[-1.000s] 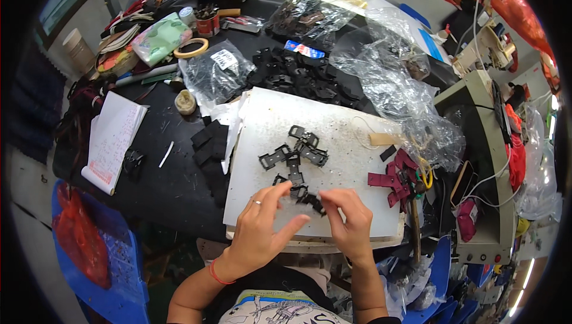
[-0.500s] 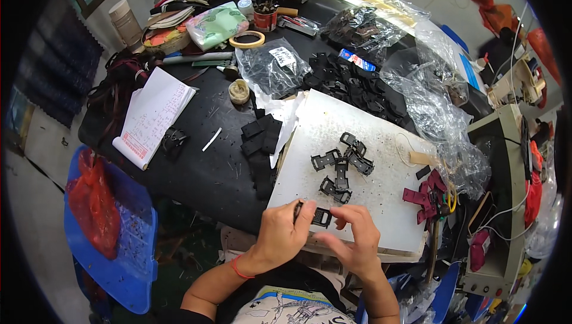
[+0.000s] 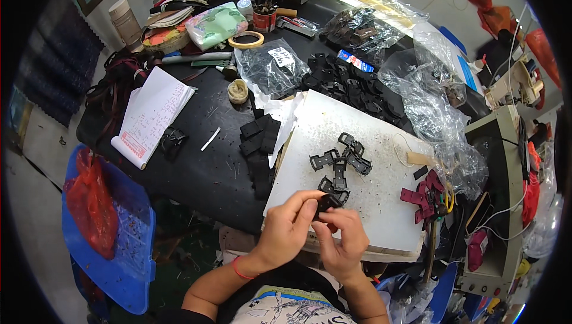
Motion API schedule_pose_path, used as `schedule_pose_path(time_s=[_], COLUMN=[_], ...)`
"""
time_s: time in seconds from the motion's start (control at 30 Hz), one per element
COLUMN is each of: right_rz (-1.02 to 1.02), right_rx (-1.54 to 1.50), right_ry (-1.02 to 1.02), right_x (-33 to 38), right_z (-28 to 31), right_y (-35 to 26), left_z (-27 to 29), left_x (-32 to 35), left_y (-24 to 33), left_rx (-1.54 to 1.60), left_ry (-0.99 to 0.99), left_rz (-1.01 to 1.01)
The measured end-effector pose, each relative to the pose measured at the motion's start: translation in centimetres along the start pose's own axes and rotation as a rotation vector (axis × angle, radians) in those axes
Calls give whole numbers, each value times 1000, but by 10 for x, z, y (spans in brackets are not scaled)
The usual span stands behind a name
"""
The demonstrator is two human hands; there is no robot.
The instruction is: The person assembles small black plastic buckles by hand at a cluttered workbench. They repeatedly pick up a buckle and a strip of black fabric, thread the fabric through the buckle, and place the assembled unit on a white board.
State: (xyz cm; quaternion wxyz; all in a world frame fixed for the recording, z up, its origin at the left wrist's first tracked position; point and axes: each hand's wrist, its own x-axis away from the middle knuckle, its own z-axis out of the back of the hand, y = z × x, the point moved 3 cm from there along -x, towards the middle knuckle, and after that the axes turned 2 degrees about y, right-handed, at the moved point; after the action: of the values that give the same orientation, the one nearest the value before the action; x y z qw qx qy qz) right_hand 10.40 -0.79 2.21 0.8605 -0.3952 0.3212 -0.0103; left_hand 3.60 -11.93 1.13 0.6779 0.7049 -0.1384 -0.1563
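Note:
Over the near edge of the white board [image 3: 386,205], both my hands are at a small black plastic buckle-like piece [image 3: 328,202]. My left hand [image 3: 285,228] grips it between thumb and fingers, a red string round that wrist. From the other side, my right hand [image 3: 344,242] pinches at its lower edge; the fingertips partly cover it. Just beyond my fingers, several similar black buckles [image 3: 356,162] lie in a loose cluster on the board.
Black fabric pieces [image 3: 260,135] lie left of the board, more black pieces [image 3: 372,96] behind it. Dark red pieces [image 3: 424,197] sit at its right edge. An open notebook [image 3: 150,115] and tape roll [image 3: 246,39] are on the table. A blue chair [image 3: 134,234] stands left.
My right hand has moved left and closed on the black piece, where before its fingers were spread beside it. The piece has been turned and lifted slightly.

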Motion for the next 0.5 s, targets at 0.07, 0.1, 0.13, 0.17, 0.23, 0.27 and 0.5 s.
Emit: schedule_pose_path(time_s=[0.07, 0.1, 0.13, 0.17, 0.23, 0.27, 0.5], right_rz=[-6, -12, -18, -23, -79, -139, -234], right_rx=[74, 56, 38, 18, -41, -95, -199], right_ry=[59, 17, -25, -67, -79, -63, -144], right_x=[-7, -15, -24, -28, -26, -22, -29], right_z=[9, 11, 11, 11, 10, 7, 4], right_y=[-7, -6, -5, -4, 1, 1, 5], left_z=[5, 6, 8, 9, 10, 10, 23], left_x=[-1, -2, -2, -2, -4, -2, -6], left_y=[-1, 1, 2, 3, 2, 1, 14], left_rx=[4, -55, -115, -175, -162, -67, -223], left_ry=[-56, -77, -97, -116, -69, -48, -152], left_rz=[27, -10, -48, -87, -110, -41, -23])
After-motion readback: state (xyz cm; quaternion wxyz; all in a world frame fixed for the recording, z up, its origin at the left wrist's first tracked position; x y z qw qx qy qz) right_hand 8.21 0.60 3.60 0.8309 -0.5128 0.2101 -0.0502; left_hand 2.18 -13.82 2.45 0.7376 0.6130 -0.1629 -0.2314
